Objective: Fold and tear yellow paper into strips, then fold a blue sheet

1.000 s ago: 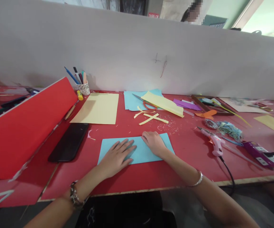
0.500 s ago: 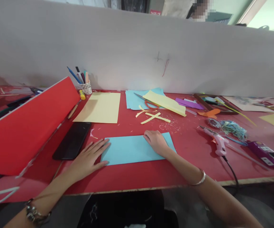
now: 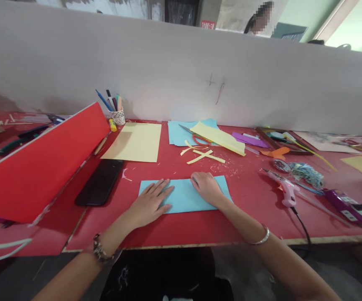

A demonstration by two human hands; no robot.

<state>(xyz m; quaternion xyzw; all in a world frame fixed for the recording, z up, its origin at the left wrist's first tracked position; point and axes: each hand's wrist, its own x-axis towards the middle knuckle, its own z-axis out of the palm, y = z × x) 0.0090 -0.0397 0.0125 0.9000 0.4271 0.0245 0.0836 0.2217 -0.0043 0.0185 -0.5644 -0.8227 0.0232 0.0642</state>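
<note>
A long rectangle of light blue paper (image 3: 184, 194) lies flat on the red tabletop in front of me. My left hand (image 3: 151, 198) rests palm down on its left part, fingers stretched out. On the right part, my right hand (image 3: 207, 188) presses down with its fingers curled under; whatever may be inside them is hidden. Beyond the paper are crossed pale yellow paper strips (image 3: 204, 155) and scissors (image 3: 200, 140) with orange handles. The scissors are partly covered by a creased yellow paper piece (image 3: 220, 137) and lie over several blue sheets (image 3: 174, 133).
A red board (image 3: 52, 167) leans at left beside a black phone (image 3: 101, 184). Behind the phone lie a yellow sheet (image 3: 137, 142) and a pen cup (image 3: 117, 116). At right are a pink glue gun (image 3: 289, 194) with a cord and a purple power strip (image 3: 345, 205). A white partition (image 3: 156, 67) stands behind.
My left hand has slid right, from the paper's left edge farther onto its surface. My right hand stays in about the same place on the paper.
</note>
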